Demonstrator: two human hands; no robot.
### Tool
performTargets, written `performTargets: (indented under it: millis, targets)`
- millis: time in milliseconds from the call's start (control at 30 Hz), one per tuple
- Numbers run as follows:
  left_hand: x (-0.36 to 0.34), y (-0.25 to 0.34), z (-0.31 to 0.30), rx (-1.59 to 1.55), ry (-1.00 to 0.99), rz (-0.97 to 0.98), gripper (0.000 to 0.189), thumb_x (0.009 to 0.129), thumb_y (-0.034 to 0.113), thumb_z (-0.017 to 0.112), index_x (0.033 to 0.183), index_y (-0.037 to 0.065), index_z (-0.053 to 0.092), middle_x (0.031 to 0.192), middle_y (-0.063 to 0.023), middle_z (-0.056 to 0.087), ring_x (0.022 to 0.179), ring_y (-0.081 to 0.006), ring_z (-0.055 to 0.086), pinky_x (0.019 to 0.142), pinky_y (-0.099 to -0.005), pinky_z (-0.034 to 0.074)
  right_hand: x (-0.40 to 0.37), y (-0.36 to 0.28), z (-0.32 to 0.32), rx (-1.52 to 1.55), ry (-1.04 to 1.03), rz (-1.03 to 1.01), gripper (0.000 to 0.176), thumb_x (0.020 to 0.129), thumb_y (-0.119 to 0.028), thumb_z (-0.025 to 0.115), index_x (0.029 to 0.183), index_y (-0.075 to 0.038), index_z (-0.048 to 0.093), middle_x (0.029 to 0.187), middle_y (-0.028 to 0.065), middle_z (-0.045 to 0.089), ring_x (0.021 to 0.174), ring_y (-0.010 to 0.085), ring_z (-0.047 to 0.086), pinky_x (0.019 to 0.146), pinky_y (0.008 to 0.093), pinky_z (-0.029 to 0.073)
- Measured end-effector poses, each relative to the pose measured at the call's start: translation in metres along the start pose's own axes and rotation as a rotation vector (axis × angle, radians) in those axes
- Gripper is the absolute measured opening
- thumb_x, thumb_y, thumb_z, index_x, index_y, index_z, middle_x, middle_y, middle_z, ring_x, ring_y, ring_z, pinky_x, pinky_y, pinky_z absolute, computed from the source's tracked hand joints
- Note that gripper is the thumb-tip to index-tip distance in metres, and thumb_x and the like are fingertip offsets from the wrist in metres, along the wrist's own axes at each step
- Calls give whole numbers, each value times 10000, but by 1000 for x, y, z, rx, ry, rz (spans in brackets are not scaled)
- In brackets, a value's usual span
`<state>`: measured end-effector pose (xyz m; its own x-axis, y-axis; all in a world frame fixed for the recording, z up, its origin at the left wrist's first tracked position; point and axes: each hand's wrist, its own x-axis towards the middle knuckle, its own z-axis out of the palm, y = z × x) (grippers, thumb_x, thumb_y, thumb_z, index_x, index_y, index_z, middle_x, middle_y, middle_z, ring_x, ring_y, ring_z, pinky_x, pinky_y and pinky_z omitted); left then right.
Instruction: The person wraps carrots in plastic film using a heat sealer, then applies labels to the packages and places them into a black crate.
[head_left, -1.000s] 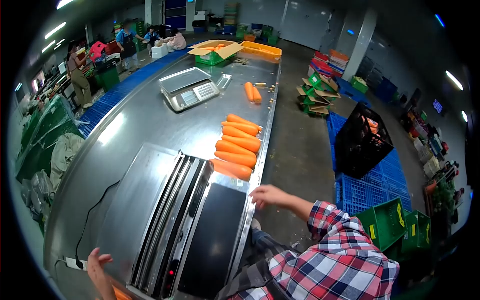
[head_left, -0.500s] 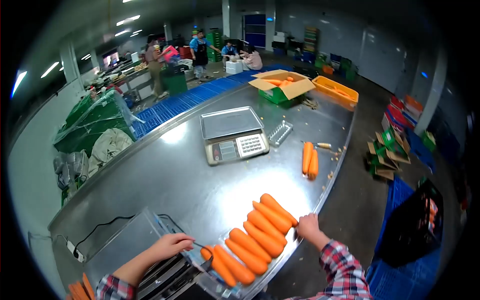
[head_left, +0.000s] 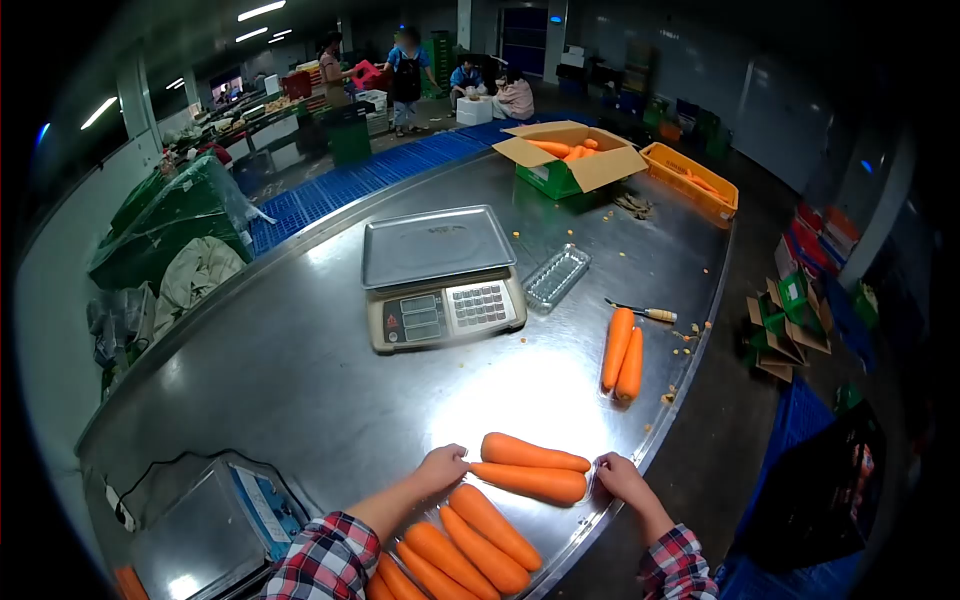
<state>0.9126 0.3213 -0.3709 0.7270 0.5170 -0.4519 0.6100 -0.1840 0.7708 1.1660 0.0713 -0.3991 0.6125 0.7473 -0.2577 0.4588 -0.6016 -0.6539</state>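
Observation:
Two large orange carrots lie side by side on the metal table, between my hands. A faint clear edge shows around them, like a plastic tray. My left hand is closed in a pinch at their left end. At the other end my right hand pinches too, by the table's edge. What the fingertips hold is mostly hidden. Nearer to me lie several more carrots in a row, partly behind my left sleeve.
A scale stands mid-table beside a clear tray. Further right are two carrots and a wooden-handled knife. An open carton and an orange crate hold carrots. A wrapping machine sits lower left. People are behind.
My left hand has moved right to the far pair of carrots, which now lies apart from the row and turned more sideways. My right hand stays near its right end. The view has shifted.

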Motion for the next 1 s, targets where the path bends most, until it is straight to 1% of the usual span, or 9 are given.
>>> performTargets:
  millis: [67, 133, 200, 267, 367, 467, 667, 867, 1000]
  targets:
    - [7, -14, 7, -151, 64, 10, 320, 768, 79, 588, 1047, -74, 559, 758, -97, 607, 667, -158, 579, 610, -279, 477, -1, 8, 4, 163, -104, 68, 244, 823, -63, 469, 1032, 60, 502, 781, 149, 620, 644, 213, 640, 586, 293, 514]
    - [17, -17, 6, -448, 29, -142, 294, 759, 39, 579, 1035, -59, 567, 739, -89, 594, 638, -154, 570, 570, -263, 477, -4, -2, 4, 304, -148, 115, 222, 818, -56, 469, 1010, 52, 496, 769, 135, 616, 613, 188, 638, 556, 280, 516]
    - [23, -10, 4, -641, 15, -238, 236, 743, -38, 546, 973, -19, 594, 700, -71, 564, 575, -136, 548, 483, -234, 470, -8, -19, 3, 199, -42, 132, 176, 820, -54, 477, 975, 30, 483, 768, 115, 609, 625, 196, 627, 566, 296, 516]
    - [32, -21, 2, -635, 52, -205, 206, 739, -50, 530, 928, -8, 600, 694, -72, 562, 544, -134, 539, 452, -245, 465, 16, 31, 36, 252, 83, 58, 149, 819, -58, 490, 950, 13, 483, 752, 91, 590, 626, 176, 608, 559, 289, 507]
    - [28, -24, -3, -625, 92, -141, 175, 728, -59, 525, 870, 7, 603, 663, -79, 555, 510, -134, 535, 418, -266, 463, 13, 20, 43, 241, 168, -49, 140, 825, -63, 494, 948, -4, 464, 763, 78, 540, 582, 157, 574, 519, 288, 493]
    - [-6, -6, -35, -550, 134, -72, 180, 727, -58, 525, 884, -11, 601, 624, -77, 547, 492, -146, 534, 426, -273, 472, -23, -57, 8, 469, 87, -18, 144, 832, -63, 479, 960, -5, 446, 762, 78, 517, 572, 149, 550, 494, 279, 487]
    - [-163, -26, -140, -518, 176, 341, 119, 775, 49, 562, 885, 30, 601, 670, -31, 558, 576, -119, 534, 543, -269, 464, -80, -225, -22, 447, -46, -338, 127, 848, -116, 511, 912, -15, 467, 699, 57, 517, 542, 120, 529, 483, 246, 465]
    - [-378, -109, -190, -779, 592, 42, 218, 731, 4, 570, 947, -26, 556, 647, -56, 549, 556, -124, 534, 499, -241, 435, -122, -379, 93, 521, -419, -565, 98, 813, -50, 511, 898, -21, 471, 718, 54, 504, 539, 134, 512, 452, 251, 438]
    - [-480, -192, -191, -731, 829, -99, 251, 737, 25, 572, 980, -35, 572, 715, -44, 558, 604, -119, 534, 568, -234, 447, -143, -454, 210, 308, -566, -631, 125, 776, -33, 518, 894, -12, 482, 720, 61, 505, 536, 141, 523, 438, 270, 445]
